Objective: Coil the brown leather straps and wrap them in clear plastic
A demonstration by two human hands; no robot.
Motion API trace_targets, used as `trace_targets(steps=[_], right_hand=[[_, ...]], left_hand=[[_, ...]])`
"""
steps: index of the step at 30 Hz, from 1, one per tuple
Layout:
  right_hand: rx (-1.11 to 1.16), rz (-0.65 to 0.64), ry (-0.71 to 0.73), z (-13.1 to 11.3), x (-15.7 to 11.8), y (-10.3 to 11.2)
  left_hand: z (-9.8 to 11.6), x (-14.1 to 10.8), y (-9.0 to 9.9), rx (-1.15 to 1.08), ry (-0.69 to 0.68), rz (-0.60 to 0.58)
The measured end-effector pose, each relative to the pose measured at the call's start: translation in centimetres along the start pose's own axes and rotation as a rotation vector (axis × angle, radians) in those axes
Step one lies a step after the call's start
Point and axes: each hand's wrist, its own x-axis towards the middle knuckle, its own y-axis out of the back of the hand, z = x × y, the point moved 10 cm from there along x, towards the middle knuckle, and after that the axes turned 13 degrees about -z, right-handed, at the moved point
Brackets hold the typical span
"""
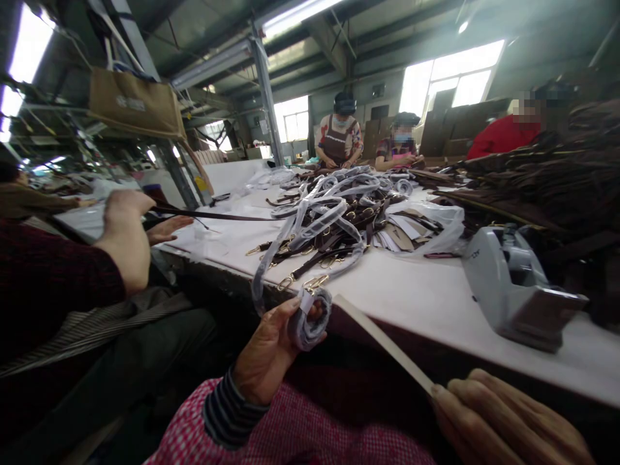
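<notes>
My left hand (274, 345) is closed around a coiled strap (310, 323) in a clear plastic sleeve. Gold clasps (316, 282) stick up from the top of the coil, and a small white label or piece of tape sits on its side. Between the thumb and fingers of my right hand (504, 416) is a narrow pale strip (382, 342). The strip's far end reaches up to the table edge, right of the coil, apart from it. Just beyond lies a pile of dark straps (334, 226) with gold hooks, tangled with clear plastic sleeving (310, 210).
A grey tape dispenser (513, 290) stands on the white table (407, 294) at right. Behind it rises a heap of brown straps (547, 181). At left, a co-worker's hands (167, 229) are at a dark strap. Several people sit across the table. A tan bag (133, 103) hangs upper left.
</notes>
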Motion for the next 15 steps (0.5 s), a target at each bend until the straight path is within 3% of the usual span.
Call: trace_targets(steps=[2, 4, 7, 10, 12, 15], right_hand=[[-0.089, -0.042, -0.031, 2.3, 1.3, -0.2], [-0.237, -0.109, -0.214, 6.5, 2.9, -1.2], [-0.408, -0.311, -0.443, 11.4, 4.4, -4.4], [-0.244, -0.393, -0.481, 11.5, 4.1, -6.6], [-0.083, -0.303, -0.468, 10.1, 3.1, -5.3], [0.010, -0.103, -0.540, 9.9, 0.4, -0.2]], left_hand=[[0.0, 0.0, -0.7, 0.070, -0.030, -0.053], [0.1, -0.2, -1.9, 0.173, -0.075, -0.126], [-0.3, -0.6, -3.3, 0.316, -0.090, -0.161], [-0.7, -1.0, -4.1, 0.444, -0.064, -0.160], [-1.0, -1.2, -4.4, 0.536, -0.044, -0.178], [-1.8, -1.8, -4.4, 0.704, -0.017, -0.199]])
